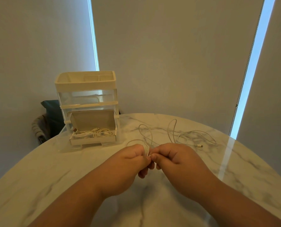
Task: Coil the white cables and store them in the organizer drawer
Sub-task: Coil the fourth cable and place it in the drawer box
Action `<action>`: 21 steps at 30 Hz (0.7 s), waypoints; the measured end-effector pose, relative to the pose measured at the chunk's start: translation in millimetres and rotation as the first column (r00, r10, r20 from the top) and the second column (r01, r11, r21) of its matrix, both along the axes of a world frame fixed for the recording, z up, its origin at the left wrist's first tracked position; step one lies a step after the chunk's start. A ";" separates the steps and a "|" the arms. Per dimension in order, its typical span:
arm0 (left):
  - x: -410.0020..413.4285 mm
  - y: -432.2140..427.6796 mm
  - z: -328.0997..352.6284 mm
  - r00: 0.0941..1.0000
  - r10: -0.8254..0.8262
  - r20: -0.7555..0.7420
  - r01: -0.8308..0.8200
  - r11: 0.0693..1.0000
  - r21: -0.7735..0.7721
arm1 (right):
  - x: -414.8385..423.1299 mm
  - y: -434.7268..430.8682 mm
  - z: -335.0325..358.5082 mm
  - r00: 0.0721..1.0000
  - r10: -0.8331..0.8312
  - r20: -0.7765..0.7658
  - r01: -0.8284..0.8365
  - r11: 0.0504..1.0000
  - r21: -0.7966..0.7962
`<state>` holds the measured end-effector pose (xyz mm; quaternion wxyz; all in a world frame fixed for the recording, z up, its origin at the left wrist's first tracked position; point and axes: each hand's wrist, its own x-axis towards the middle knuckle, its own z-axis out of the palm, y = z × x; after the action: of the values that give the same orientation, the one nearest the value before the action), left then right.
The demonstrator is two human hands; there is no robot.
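A long white cable lies in loose loops across the far middle of the marble table, its plug end at the right. My left hand and my right hand meet above the table, both gripping a small bundle of the cable's loops between them. The clear organizer stands at the far left. Its bottom drawer is pulled out and holds a white box with a raised lid and several coiled white cables inside.
The round marble table has its curved far edge just behind the organizer. A dark chair with a grey cloth stands behind the table at the left. Window blinds fill the background.
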<state>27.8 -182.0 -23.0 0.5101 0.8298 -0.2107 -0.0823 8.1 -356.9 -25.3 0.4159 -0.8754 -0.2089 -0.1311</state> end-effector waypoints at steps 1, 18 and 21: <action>-0.1 0.1 0.4 1.000 -0.010 -0.024 0.010 1.000 -0.002 | 0.5 -0.6 -0.5 1.000 -0.017 0.015 0.017 1.000 -0.017; -6.4 -6.2 0.8 0.942 -0.287 -0.177 0.290 0.957 -0.004 | 9.5 -14.9 -2.0 0.941 0.090 0.326 -0.038 0.986 -0.161; -8.5 -8.2 -3.5 0.925 -0.312 -0.216 0.298 0.950 -0.094 | 9.6 -12.7 -4.7 0.953 0.087 0.291 -0.058 0.992 -0.109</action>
<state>19.3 -190.2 -26.5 0.5363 0.7564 -0.2796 -0.2493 17.7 -369.6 -30.0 0.3405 -0.8572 -0.3070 -0.2346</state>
